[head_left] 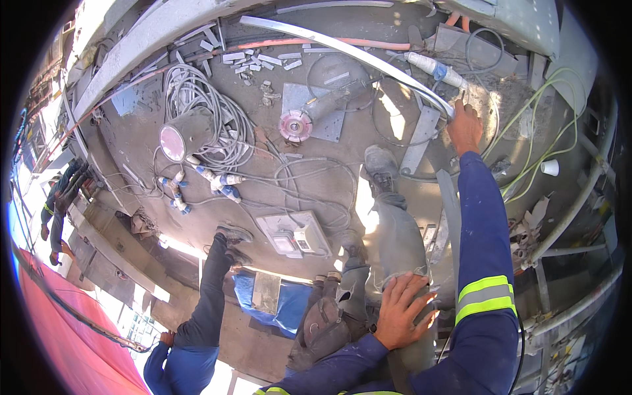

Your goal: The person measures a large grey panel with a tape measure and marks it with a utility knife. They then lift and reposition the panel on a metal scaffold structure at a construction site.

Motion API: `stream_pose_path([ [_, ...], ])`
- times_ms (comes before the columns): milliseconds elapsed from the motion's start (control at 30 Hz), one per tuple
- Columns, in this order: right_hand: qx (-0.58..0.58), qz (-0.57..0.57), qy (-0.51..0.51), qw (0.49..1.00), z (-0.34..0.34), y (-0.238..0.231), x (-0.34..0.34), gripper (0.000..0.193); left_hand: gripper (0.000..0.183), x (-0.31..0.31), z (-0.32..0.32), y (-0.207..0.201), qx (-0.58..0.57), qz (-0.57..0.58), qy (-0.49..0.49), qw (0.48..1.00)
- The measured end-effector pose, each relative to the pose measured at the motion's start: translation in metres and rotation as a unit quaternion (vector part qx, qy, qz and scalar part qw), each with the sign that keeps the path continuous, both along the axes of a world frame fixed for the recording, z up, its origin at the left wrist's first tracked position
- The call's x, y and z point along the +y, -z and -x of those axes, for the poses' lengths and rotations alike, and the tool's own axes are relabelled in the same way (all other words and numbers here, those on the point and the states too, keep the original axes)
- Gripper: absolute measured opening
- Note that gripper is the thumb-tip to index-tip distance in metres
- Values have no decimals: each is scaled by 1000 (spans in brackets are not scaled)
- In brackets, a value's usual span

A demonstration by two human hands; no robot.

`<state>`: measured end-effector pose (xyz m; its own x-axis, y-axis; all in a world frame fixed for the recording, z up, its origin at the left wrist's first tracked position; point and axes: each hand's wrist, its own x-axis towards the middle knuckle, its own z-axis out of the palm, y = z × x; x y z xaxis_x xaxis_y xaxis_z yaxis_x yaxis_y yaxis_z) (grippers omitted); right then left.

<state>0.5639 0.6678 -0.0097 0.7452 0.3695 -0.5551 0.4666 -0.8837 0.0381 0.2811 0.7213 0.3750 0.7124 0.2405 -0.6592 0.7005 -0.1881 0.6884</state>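
Note:
My right hand is closed round the near end of a long pale strip, which reaches across the floor to the far left. A blue-and-white plug connector lies just beyond that hand. My left hand rests with its fingers spread on the knee of my grey trousers; it holds nothing. Left of the strip, an angle grinder with a pinkish disc sits on a square metal plate. Between the grinder and my right hand lies a flat grey bar.
A coiled grey cable surrounds a bucket at left, with blue-and-white connectors nearby. Small cut pieces are scattered at the back. Nearer stand an electrical box and another person. Yellow-green cable loops at right.

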Motion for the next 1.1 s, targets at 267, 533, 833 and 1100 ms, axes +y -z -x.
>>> stream_pose_path([
  [267,-39,-157,-63,985,-3,-231,25,29,65,-25,27,-17,17,-13,52,998],
  [533,119,-102,130,979,142,-408,-41,29,66,26,61,-13,77,202,-47,975],
  [833,223,-137,196,945,306,-477,-89,52,55,119,190,-70,19,218,-329,918],
  [1100,227,-116,222,941,425,-598,-156,55,58,52,555,70,155,-31,-188,969],
])
